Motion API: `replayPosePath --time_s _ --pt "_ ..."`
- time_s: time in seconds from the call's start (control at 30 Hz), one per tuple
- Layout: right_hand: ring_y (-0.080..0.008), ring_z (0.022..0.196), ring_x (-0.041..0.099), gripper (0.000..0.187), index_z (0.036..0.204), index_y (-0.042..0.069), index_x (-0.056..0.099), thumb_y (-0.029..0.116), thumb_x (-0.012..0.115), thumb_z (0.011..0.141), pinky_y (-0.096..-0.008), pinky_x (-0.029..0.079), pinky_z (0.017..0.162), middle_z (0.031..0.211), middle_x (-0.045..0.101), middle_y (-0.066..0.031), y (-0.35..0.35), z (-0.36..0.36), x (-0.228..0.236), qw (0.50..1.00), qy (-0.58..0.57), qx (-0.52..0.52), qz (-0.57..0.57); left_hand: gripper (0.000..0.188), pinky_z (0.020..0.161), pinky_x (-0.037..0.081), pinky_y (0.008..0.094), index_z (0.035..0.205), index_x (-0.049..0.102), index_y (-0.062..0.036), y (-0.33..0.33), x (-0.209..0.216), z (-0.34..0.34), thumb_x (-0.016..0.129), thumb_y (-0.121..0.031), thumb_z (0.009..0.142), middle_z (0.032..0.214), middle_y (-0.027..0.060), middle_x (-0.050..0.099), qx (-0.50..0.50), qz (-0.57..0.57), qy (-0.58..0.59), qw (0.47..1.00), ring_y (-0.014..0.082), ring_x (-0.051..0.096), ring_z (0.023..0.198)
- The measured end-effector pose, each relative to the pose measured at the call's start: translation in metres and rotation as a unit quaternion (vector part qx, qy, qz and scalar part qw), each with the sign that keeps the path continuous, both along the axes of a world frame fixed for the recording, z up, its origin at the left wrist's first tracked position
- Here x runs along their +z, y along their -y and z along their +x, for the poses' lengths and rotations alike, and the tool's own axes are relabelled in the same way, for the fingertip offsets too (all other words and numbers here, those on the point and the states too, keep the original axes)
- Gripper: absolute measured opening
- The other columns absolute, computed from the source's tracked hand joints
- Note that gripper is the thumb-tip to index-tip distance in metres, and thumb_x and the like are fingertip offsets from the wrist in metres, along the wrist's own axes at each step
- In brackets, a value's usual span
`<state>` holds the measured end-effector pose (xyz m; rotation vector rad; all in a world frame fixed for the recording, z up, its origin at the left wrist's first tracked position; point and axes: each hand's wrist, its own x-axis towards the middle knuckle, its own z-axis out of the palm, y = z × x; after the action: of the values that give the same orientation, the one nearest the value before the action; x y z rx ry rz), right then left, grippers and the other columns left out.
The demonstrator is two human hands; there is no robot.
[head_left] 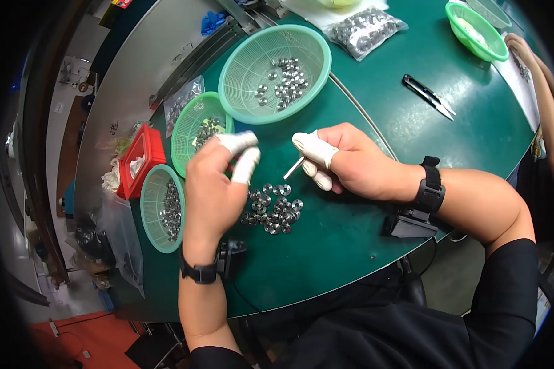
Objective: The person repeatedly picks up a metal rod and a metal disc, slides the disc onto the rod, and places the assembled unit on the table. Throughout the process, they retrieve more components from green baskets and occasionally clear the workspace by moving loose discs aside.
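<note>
My right hand (pixel 345 157), with white covers on its fingertips, grips a thin metal rod (pixel 294 168) that points down and left over the table. My left hand (pixel 218 178) hangs beside the small green basket (pixel 180 144), its covered thumb and forefinger curled toward each other with a slight gap. Nothing shows between them. Below and between the hands lies a loose heap of shiny round metal parts (pixel 276 215) with centre holes. Similar parts (pixel 292 83) lie in the large green basket (pixel 228 77) farther back.
At left stand a red box (pixel 156 146) and a pale green basket (pixel 148 212) of small metal parts. A bag of metal parts (pixel 366 31) and thread snips (pixel 429 97) lie farther back on the green table (pixel 345 246). A co-worker's arm (pixel 545 92) reaches in at right, near another green basket (pixel 483 46).
</note>
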<state>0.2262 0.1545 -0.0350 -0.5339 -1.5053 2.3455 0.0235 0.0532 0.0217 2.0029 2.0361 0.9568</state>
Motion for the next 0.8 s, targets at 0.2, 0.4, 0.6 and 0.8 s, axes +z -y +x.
replayPosePath --time_s 0.2,0.4,0.6,0.8 --pt "-0.006 0.053 0.053 0.033 0.089 0.005 0.066 0.032 0.056 0.106 -0.0206 0.042 0.05 0.067 0.062 -0.0009 -0.004 -0.002 -0.002 1.0 -0.009 -0.016 0.007 0.022 0.074 0.05 0.0416 0.098 0.072 -0.002 0.025 -0.009 0.014 0.078 -0.004 0.077 0.089 0.0111 0.062 -0.099 -0.121 -0.07 0.985 0.0316 0.059 0.086" --pt "-0.007 0.056 0.055 0.031 0.091 0.003 0.066 0.03 0.057 0.106 -0.0214 0.044 0.051 0.07 0.064 -0.0024 -0.003 -0.002 -0.002 1.0 -0.018 -0.003 0.004 0.016 0.072 0.049 0.0428 0.09 0.069 -0.0015 0.021 -0.02 0.016 0.075 0.001 0.075 0.083 0.0117 0.058 -0.083 -0.122 -0.097 0.984 0.0326 0.057 0.082" --pt "-0.007 0.063 0.06 0.021 0.098 0.001 0.068 0.02 0.061 0.103 -0.0217 0.048 0.054 0.076 0.067 -0.0038 -0.002 -0.002 -0.002 1.0 -0.012 -0.012 0.022 0.013 0.069 0.052 0.0318 0.094 0.071 0.0 0.027 -0.014 0.012 0.073 0.004 0.082 0.084 0.0069 0.069 -0.007 -0.145 0.165 0.975 0.0193 0.064 0.076" --pt "-0.0083 0.068 0.064 0.015 0.104 -0.001 0.068 0.012 0.063 0.101 -0.0222 0.053 0.059 0.08 0.069 -0.0051 0.0 0.0 0.001 0.999 0.001 -0.014 0.035 0.014 0.068 0.054 0.0217 0.106 0.071 0.0026 0.027 -0.019 0.009 0.07 0.001 0.093 0.093 0.0095 0.075 0.055 -0.088 0.453 0.886 0.0114 0.07 0.081"
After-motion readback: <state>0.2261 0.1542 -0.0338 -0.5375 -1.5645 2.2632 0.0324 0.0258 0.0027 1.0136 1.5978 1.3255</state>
